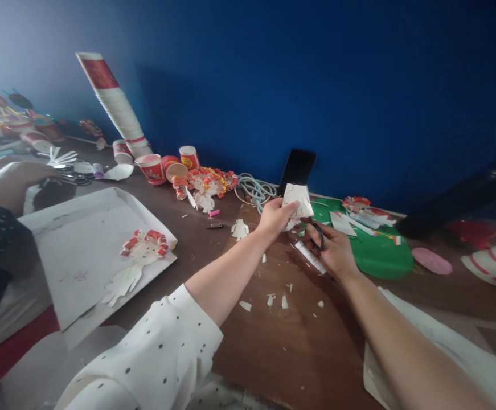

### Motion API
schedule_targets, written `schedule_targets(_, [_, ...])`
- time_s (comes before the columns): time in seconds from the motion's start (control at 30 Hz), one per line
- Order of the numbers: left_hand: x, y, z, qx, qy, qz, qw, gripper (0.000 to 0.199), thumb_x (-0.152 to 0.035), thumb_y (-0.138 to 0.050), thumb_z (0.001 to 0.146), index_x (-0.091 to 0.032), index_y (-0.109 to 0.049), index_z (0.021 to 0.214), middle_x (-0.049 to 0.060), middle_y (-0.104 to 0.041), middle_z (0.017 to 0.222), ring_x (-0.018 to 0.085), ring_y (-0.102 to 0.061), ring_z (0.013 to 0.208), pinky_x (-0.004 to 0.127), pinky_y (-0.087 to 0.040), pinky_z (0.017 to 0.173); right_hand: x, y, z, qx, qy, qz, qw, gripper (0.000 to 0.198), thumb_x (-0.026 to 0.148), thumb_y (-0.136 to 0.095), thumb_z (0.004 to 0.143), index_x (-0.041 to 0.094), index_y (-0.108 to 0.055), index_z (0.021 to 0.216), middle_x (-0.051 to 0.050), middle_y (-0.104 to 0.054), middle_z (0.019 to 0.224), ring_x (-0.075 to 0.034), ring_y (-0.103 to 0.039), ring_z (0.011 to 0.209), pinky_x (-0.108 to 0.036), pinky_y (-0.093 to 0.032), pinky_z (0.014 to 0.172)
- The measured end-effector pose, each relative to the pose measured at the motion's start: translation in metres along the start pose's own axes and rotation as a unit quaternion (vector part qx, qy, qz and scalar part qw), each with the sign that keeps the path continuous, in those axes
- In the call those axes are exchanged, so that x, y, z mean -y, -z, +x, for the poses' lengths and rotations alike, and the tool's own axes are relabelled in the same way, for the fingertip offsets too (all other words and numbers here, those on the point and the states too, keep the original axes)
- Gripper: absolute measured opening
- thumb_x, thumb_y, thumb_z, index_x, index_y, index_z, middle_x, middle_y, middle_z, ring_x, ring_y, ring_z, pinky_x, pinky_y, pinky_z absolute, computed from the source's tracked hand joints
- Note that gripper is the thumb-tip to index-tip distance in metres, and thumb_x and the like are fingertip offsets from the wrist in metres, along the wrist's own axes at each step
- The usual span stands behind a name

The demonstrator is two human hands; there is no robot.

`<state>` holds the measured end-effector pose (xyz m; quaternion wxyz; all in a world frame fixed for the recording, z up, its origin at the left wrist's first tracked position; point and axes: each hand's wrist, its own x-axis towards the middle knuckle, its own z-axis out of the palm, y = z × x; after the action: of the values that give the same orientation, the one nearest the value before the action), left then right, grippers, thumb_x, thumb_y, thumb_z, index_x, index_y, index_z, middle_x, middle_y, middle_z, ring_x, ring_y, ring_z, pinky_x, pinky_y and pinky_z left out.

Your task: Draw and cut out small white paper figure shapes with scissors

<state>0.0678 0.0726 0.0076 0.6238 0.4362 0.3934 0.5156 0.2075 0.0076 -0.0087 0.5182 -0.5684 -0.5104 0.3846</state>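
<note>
- A small white piece of cut paper cup (pixel 298 199), roughly trapezoid, is held up above the brown wooden tabletop (pixel 273 330), just in front of a black phone (pixel 296 168) propped against the blue wall (pixel 316 74).
- The left hand (pixel 275 217) pinches the paper piece by its lower left edge between thumb and fingers.
- The right hand (pixel 333 247) is closed around the dark handles of a pair of scissors (pixel 317 234), fingers through the loops; the blades point up towards the paper, mostly hidden, so whether they are parted cannot be told.
- Judged from this, the step in hand is trimming the piece to shape. The next cut calls for the left hand to keep the paper steady and turn it into the blades, with its fingers clear of the cutting line.
- Small white paper scraps (pixel 273 299) lie scattered on the table below the hands, and a white paper strip (pixel 310 256) lies just beside the right hand.
- To the right lies a green round sheet (pixel 380 256) with red-and-white cutouts on it.
- To the left, a finished paper doll with red trim (pixel 139 253) rests on a white cardboard sheet (pixel 81 256).
- Further back stand red-and-white paper cups (pixel 151 168) and a leaning tall stack of cups (pixel 111 99).
- Another person's hand (pixel 12 182) works at the far left.
</note>
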Motion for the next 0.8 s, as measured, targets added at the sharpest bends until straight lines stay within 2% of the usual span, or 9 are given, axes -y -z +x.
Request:
schedule_targets(0.23, [-0.002,-0.001,0.0,0.002,0.0,-0.004,1.0,0.014,-0.028,-0.063,0.079,-0.015,-0.061,0.074,-0.004,-0.049,0.05,0.005,-0.037,0.041,0.021,-0.032,0.046,0.0,0.0,0.0,0.004,-0.027,0.023,0.999,0.053,0.055,-0.075,0.069,0.017,-0.075,0.107,0.001,-0.06,0.062,-0.009,-0.047,0.05,-0.023,-0.036,0.045])
schedule_targets(0.5, [0.001,0.0,0.0,0.005,-0.007,0.011,1.0,0.018,-0.031,-0.063,0.079,-0.015,-0.06,0.072,-0.004,-0.048,0.05,0.006,-0.036,0.043,0.022,-0.03,0.047,0.008,-0.005,-0.004,-0.018,-0.027,0.028,0.999,0.055,0.056,-0.077,0.066,0.018,-0.076,0.106,0.0,-0.061,0.063,-0.009,-0.047,0.049,-0.023,-0.039,0.046])
schedule_targets(0.8, [0.005,0.001,0.003,0.006,-0.01,0.019,1.0,0.02,-0.034,-0.065,0.078,-0.015,-0.062,0.076,-0.004,-0.048,0.051,0.006,-0.036,0.043,0.022,-0.029,0.047,0.014,-0.008,-0.008,-0.03,-0.008,-0.01,0.999,0.052,0.057,-0.074,0.069,0.018,-0.077,0.104,0.0,-0.057,0.058,-0.009,-0.045,0.05,-0.022,-0.04,0.047])
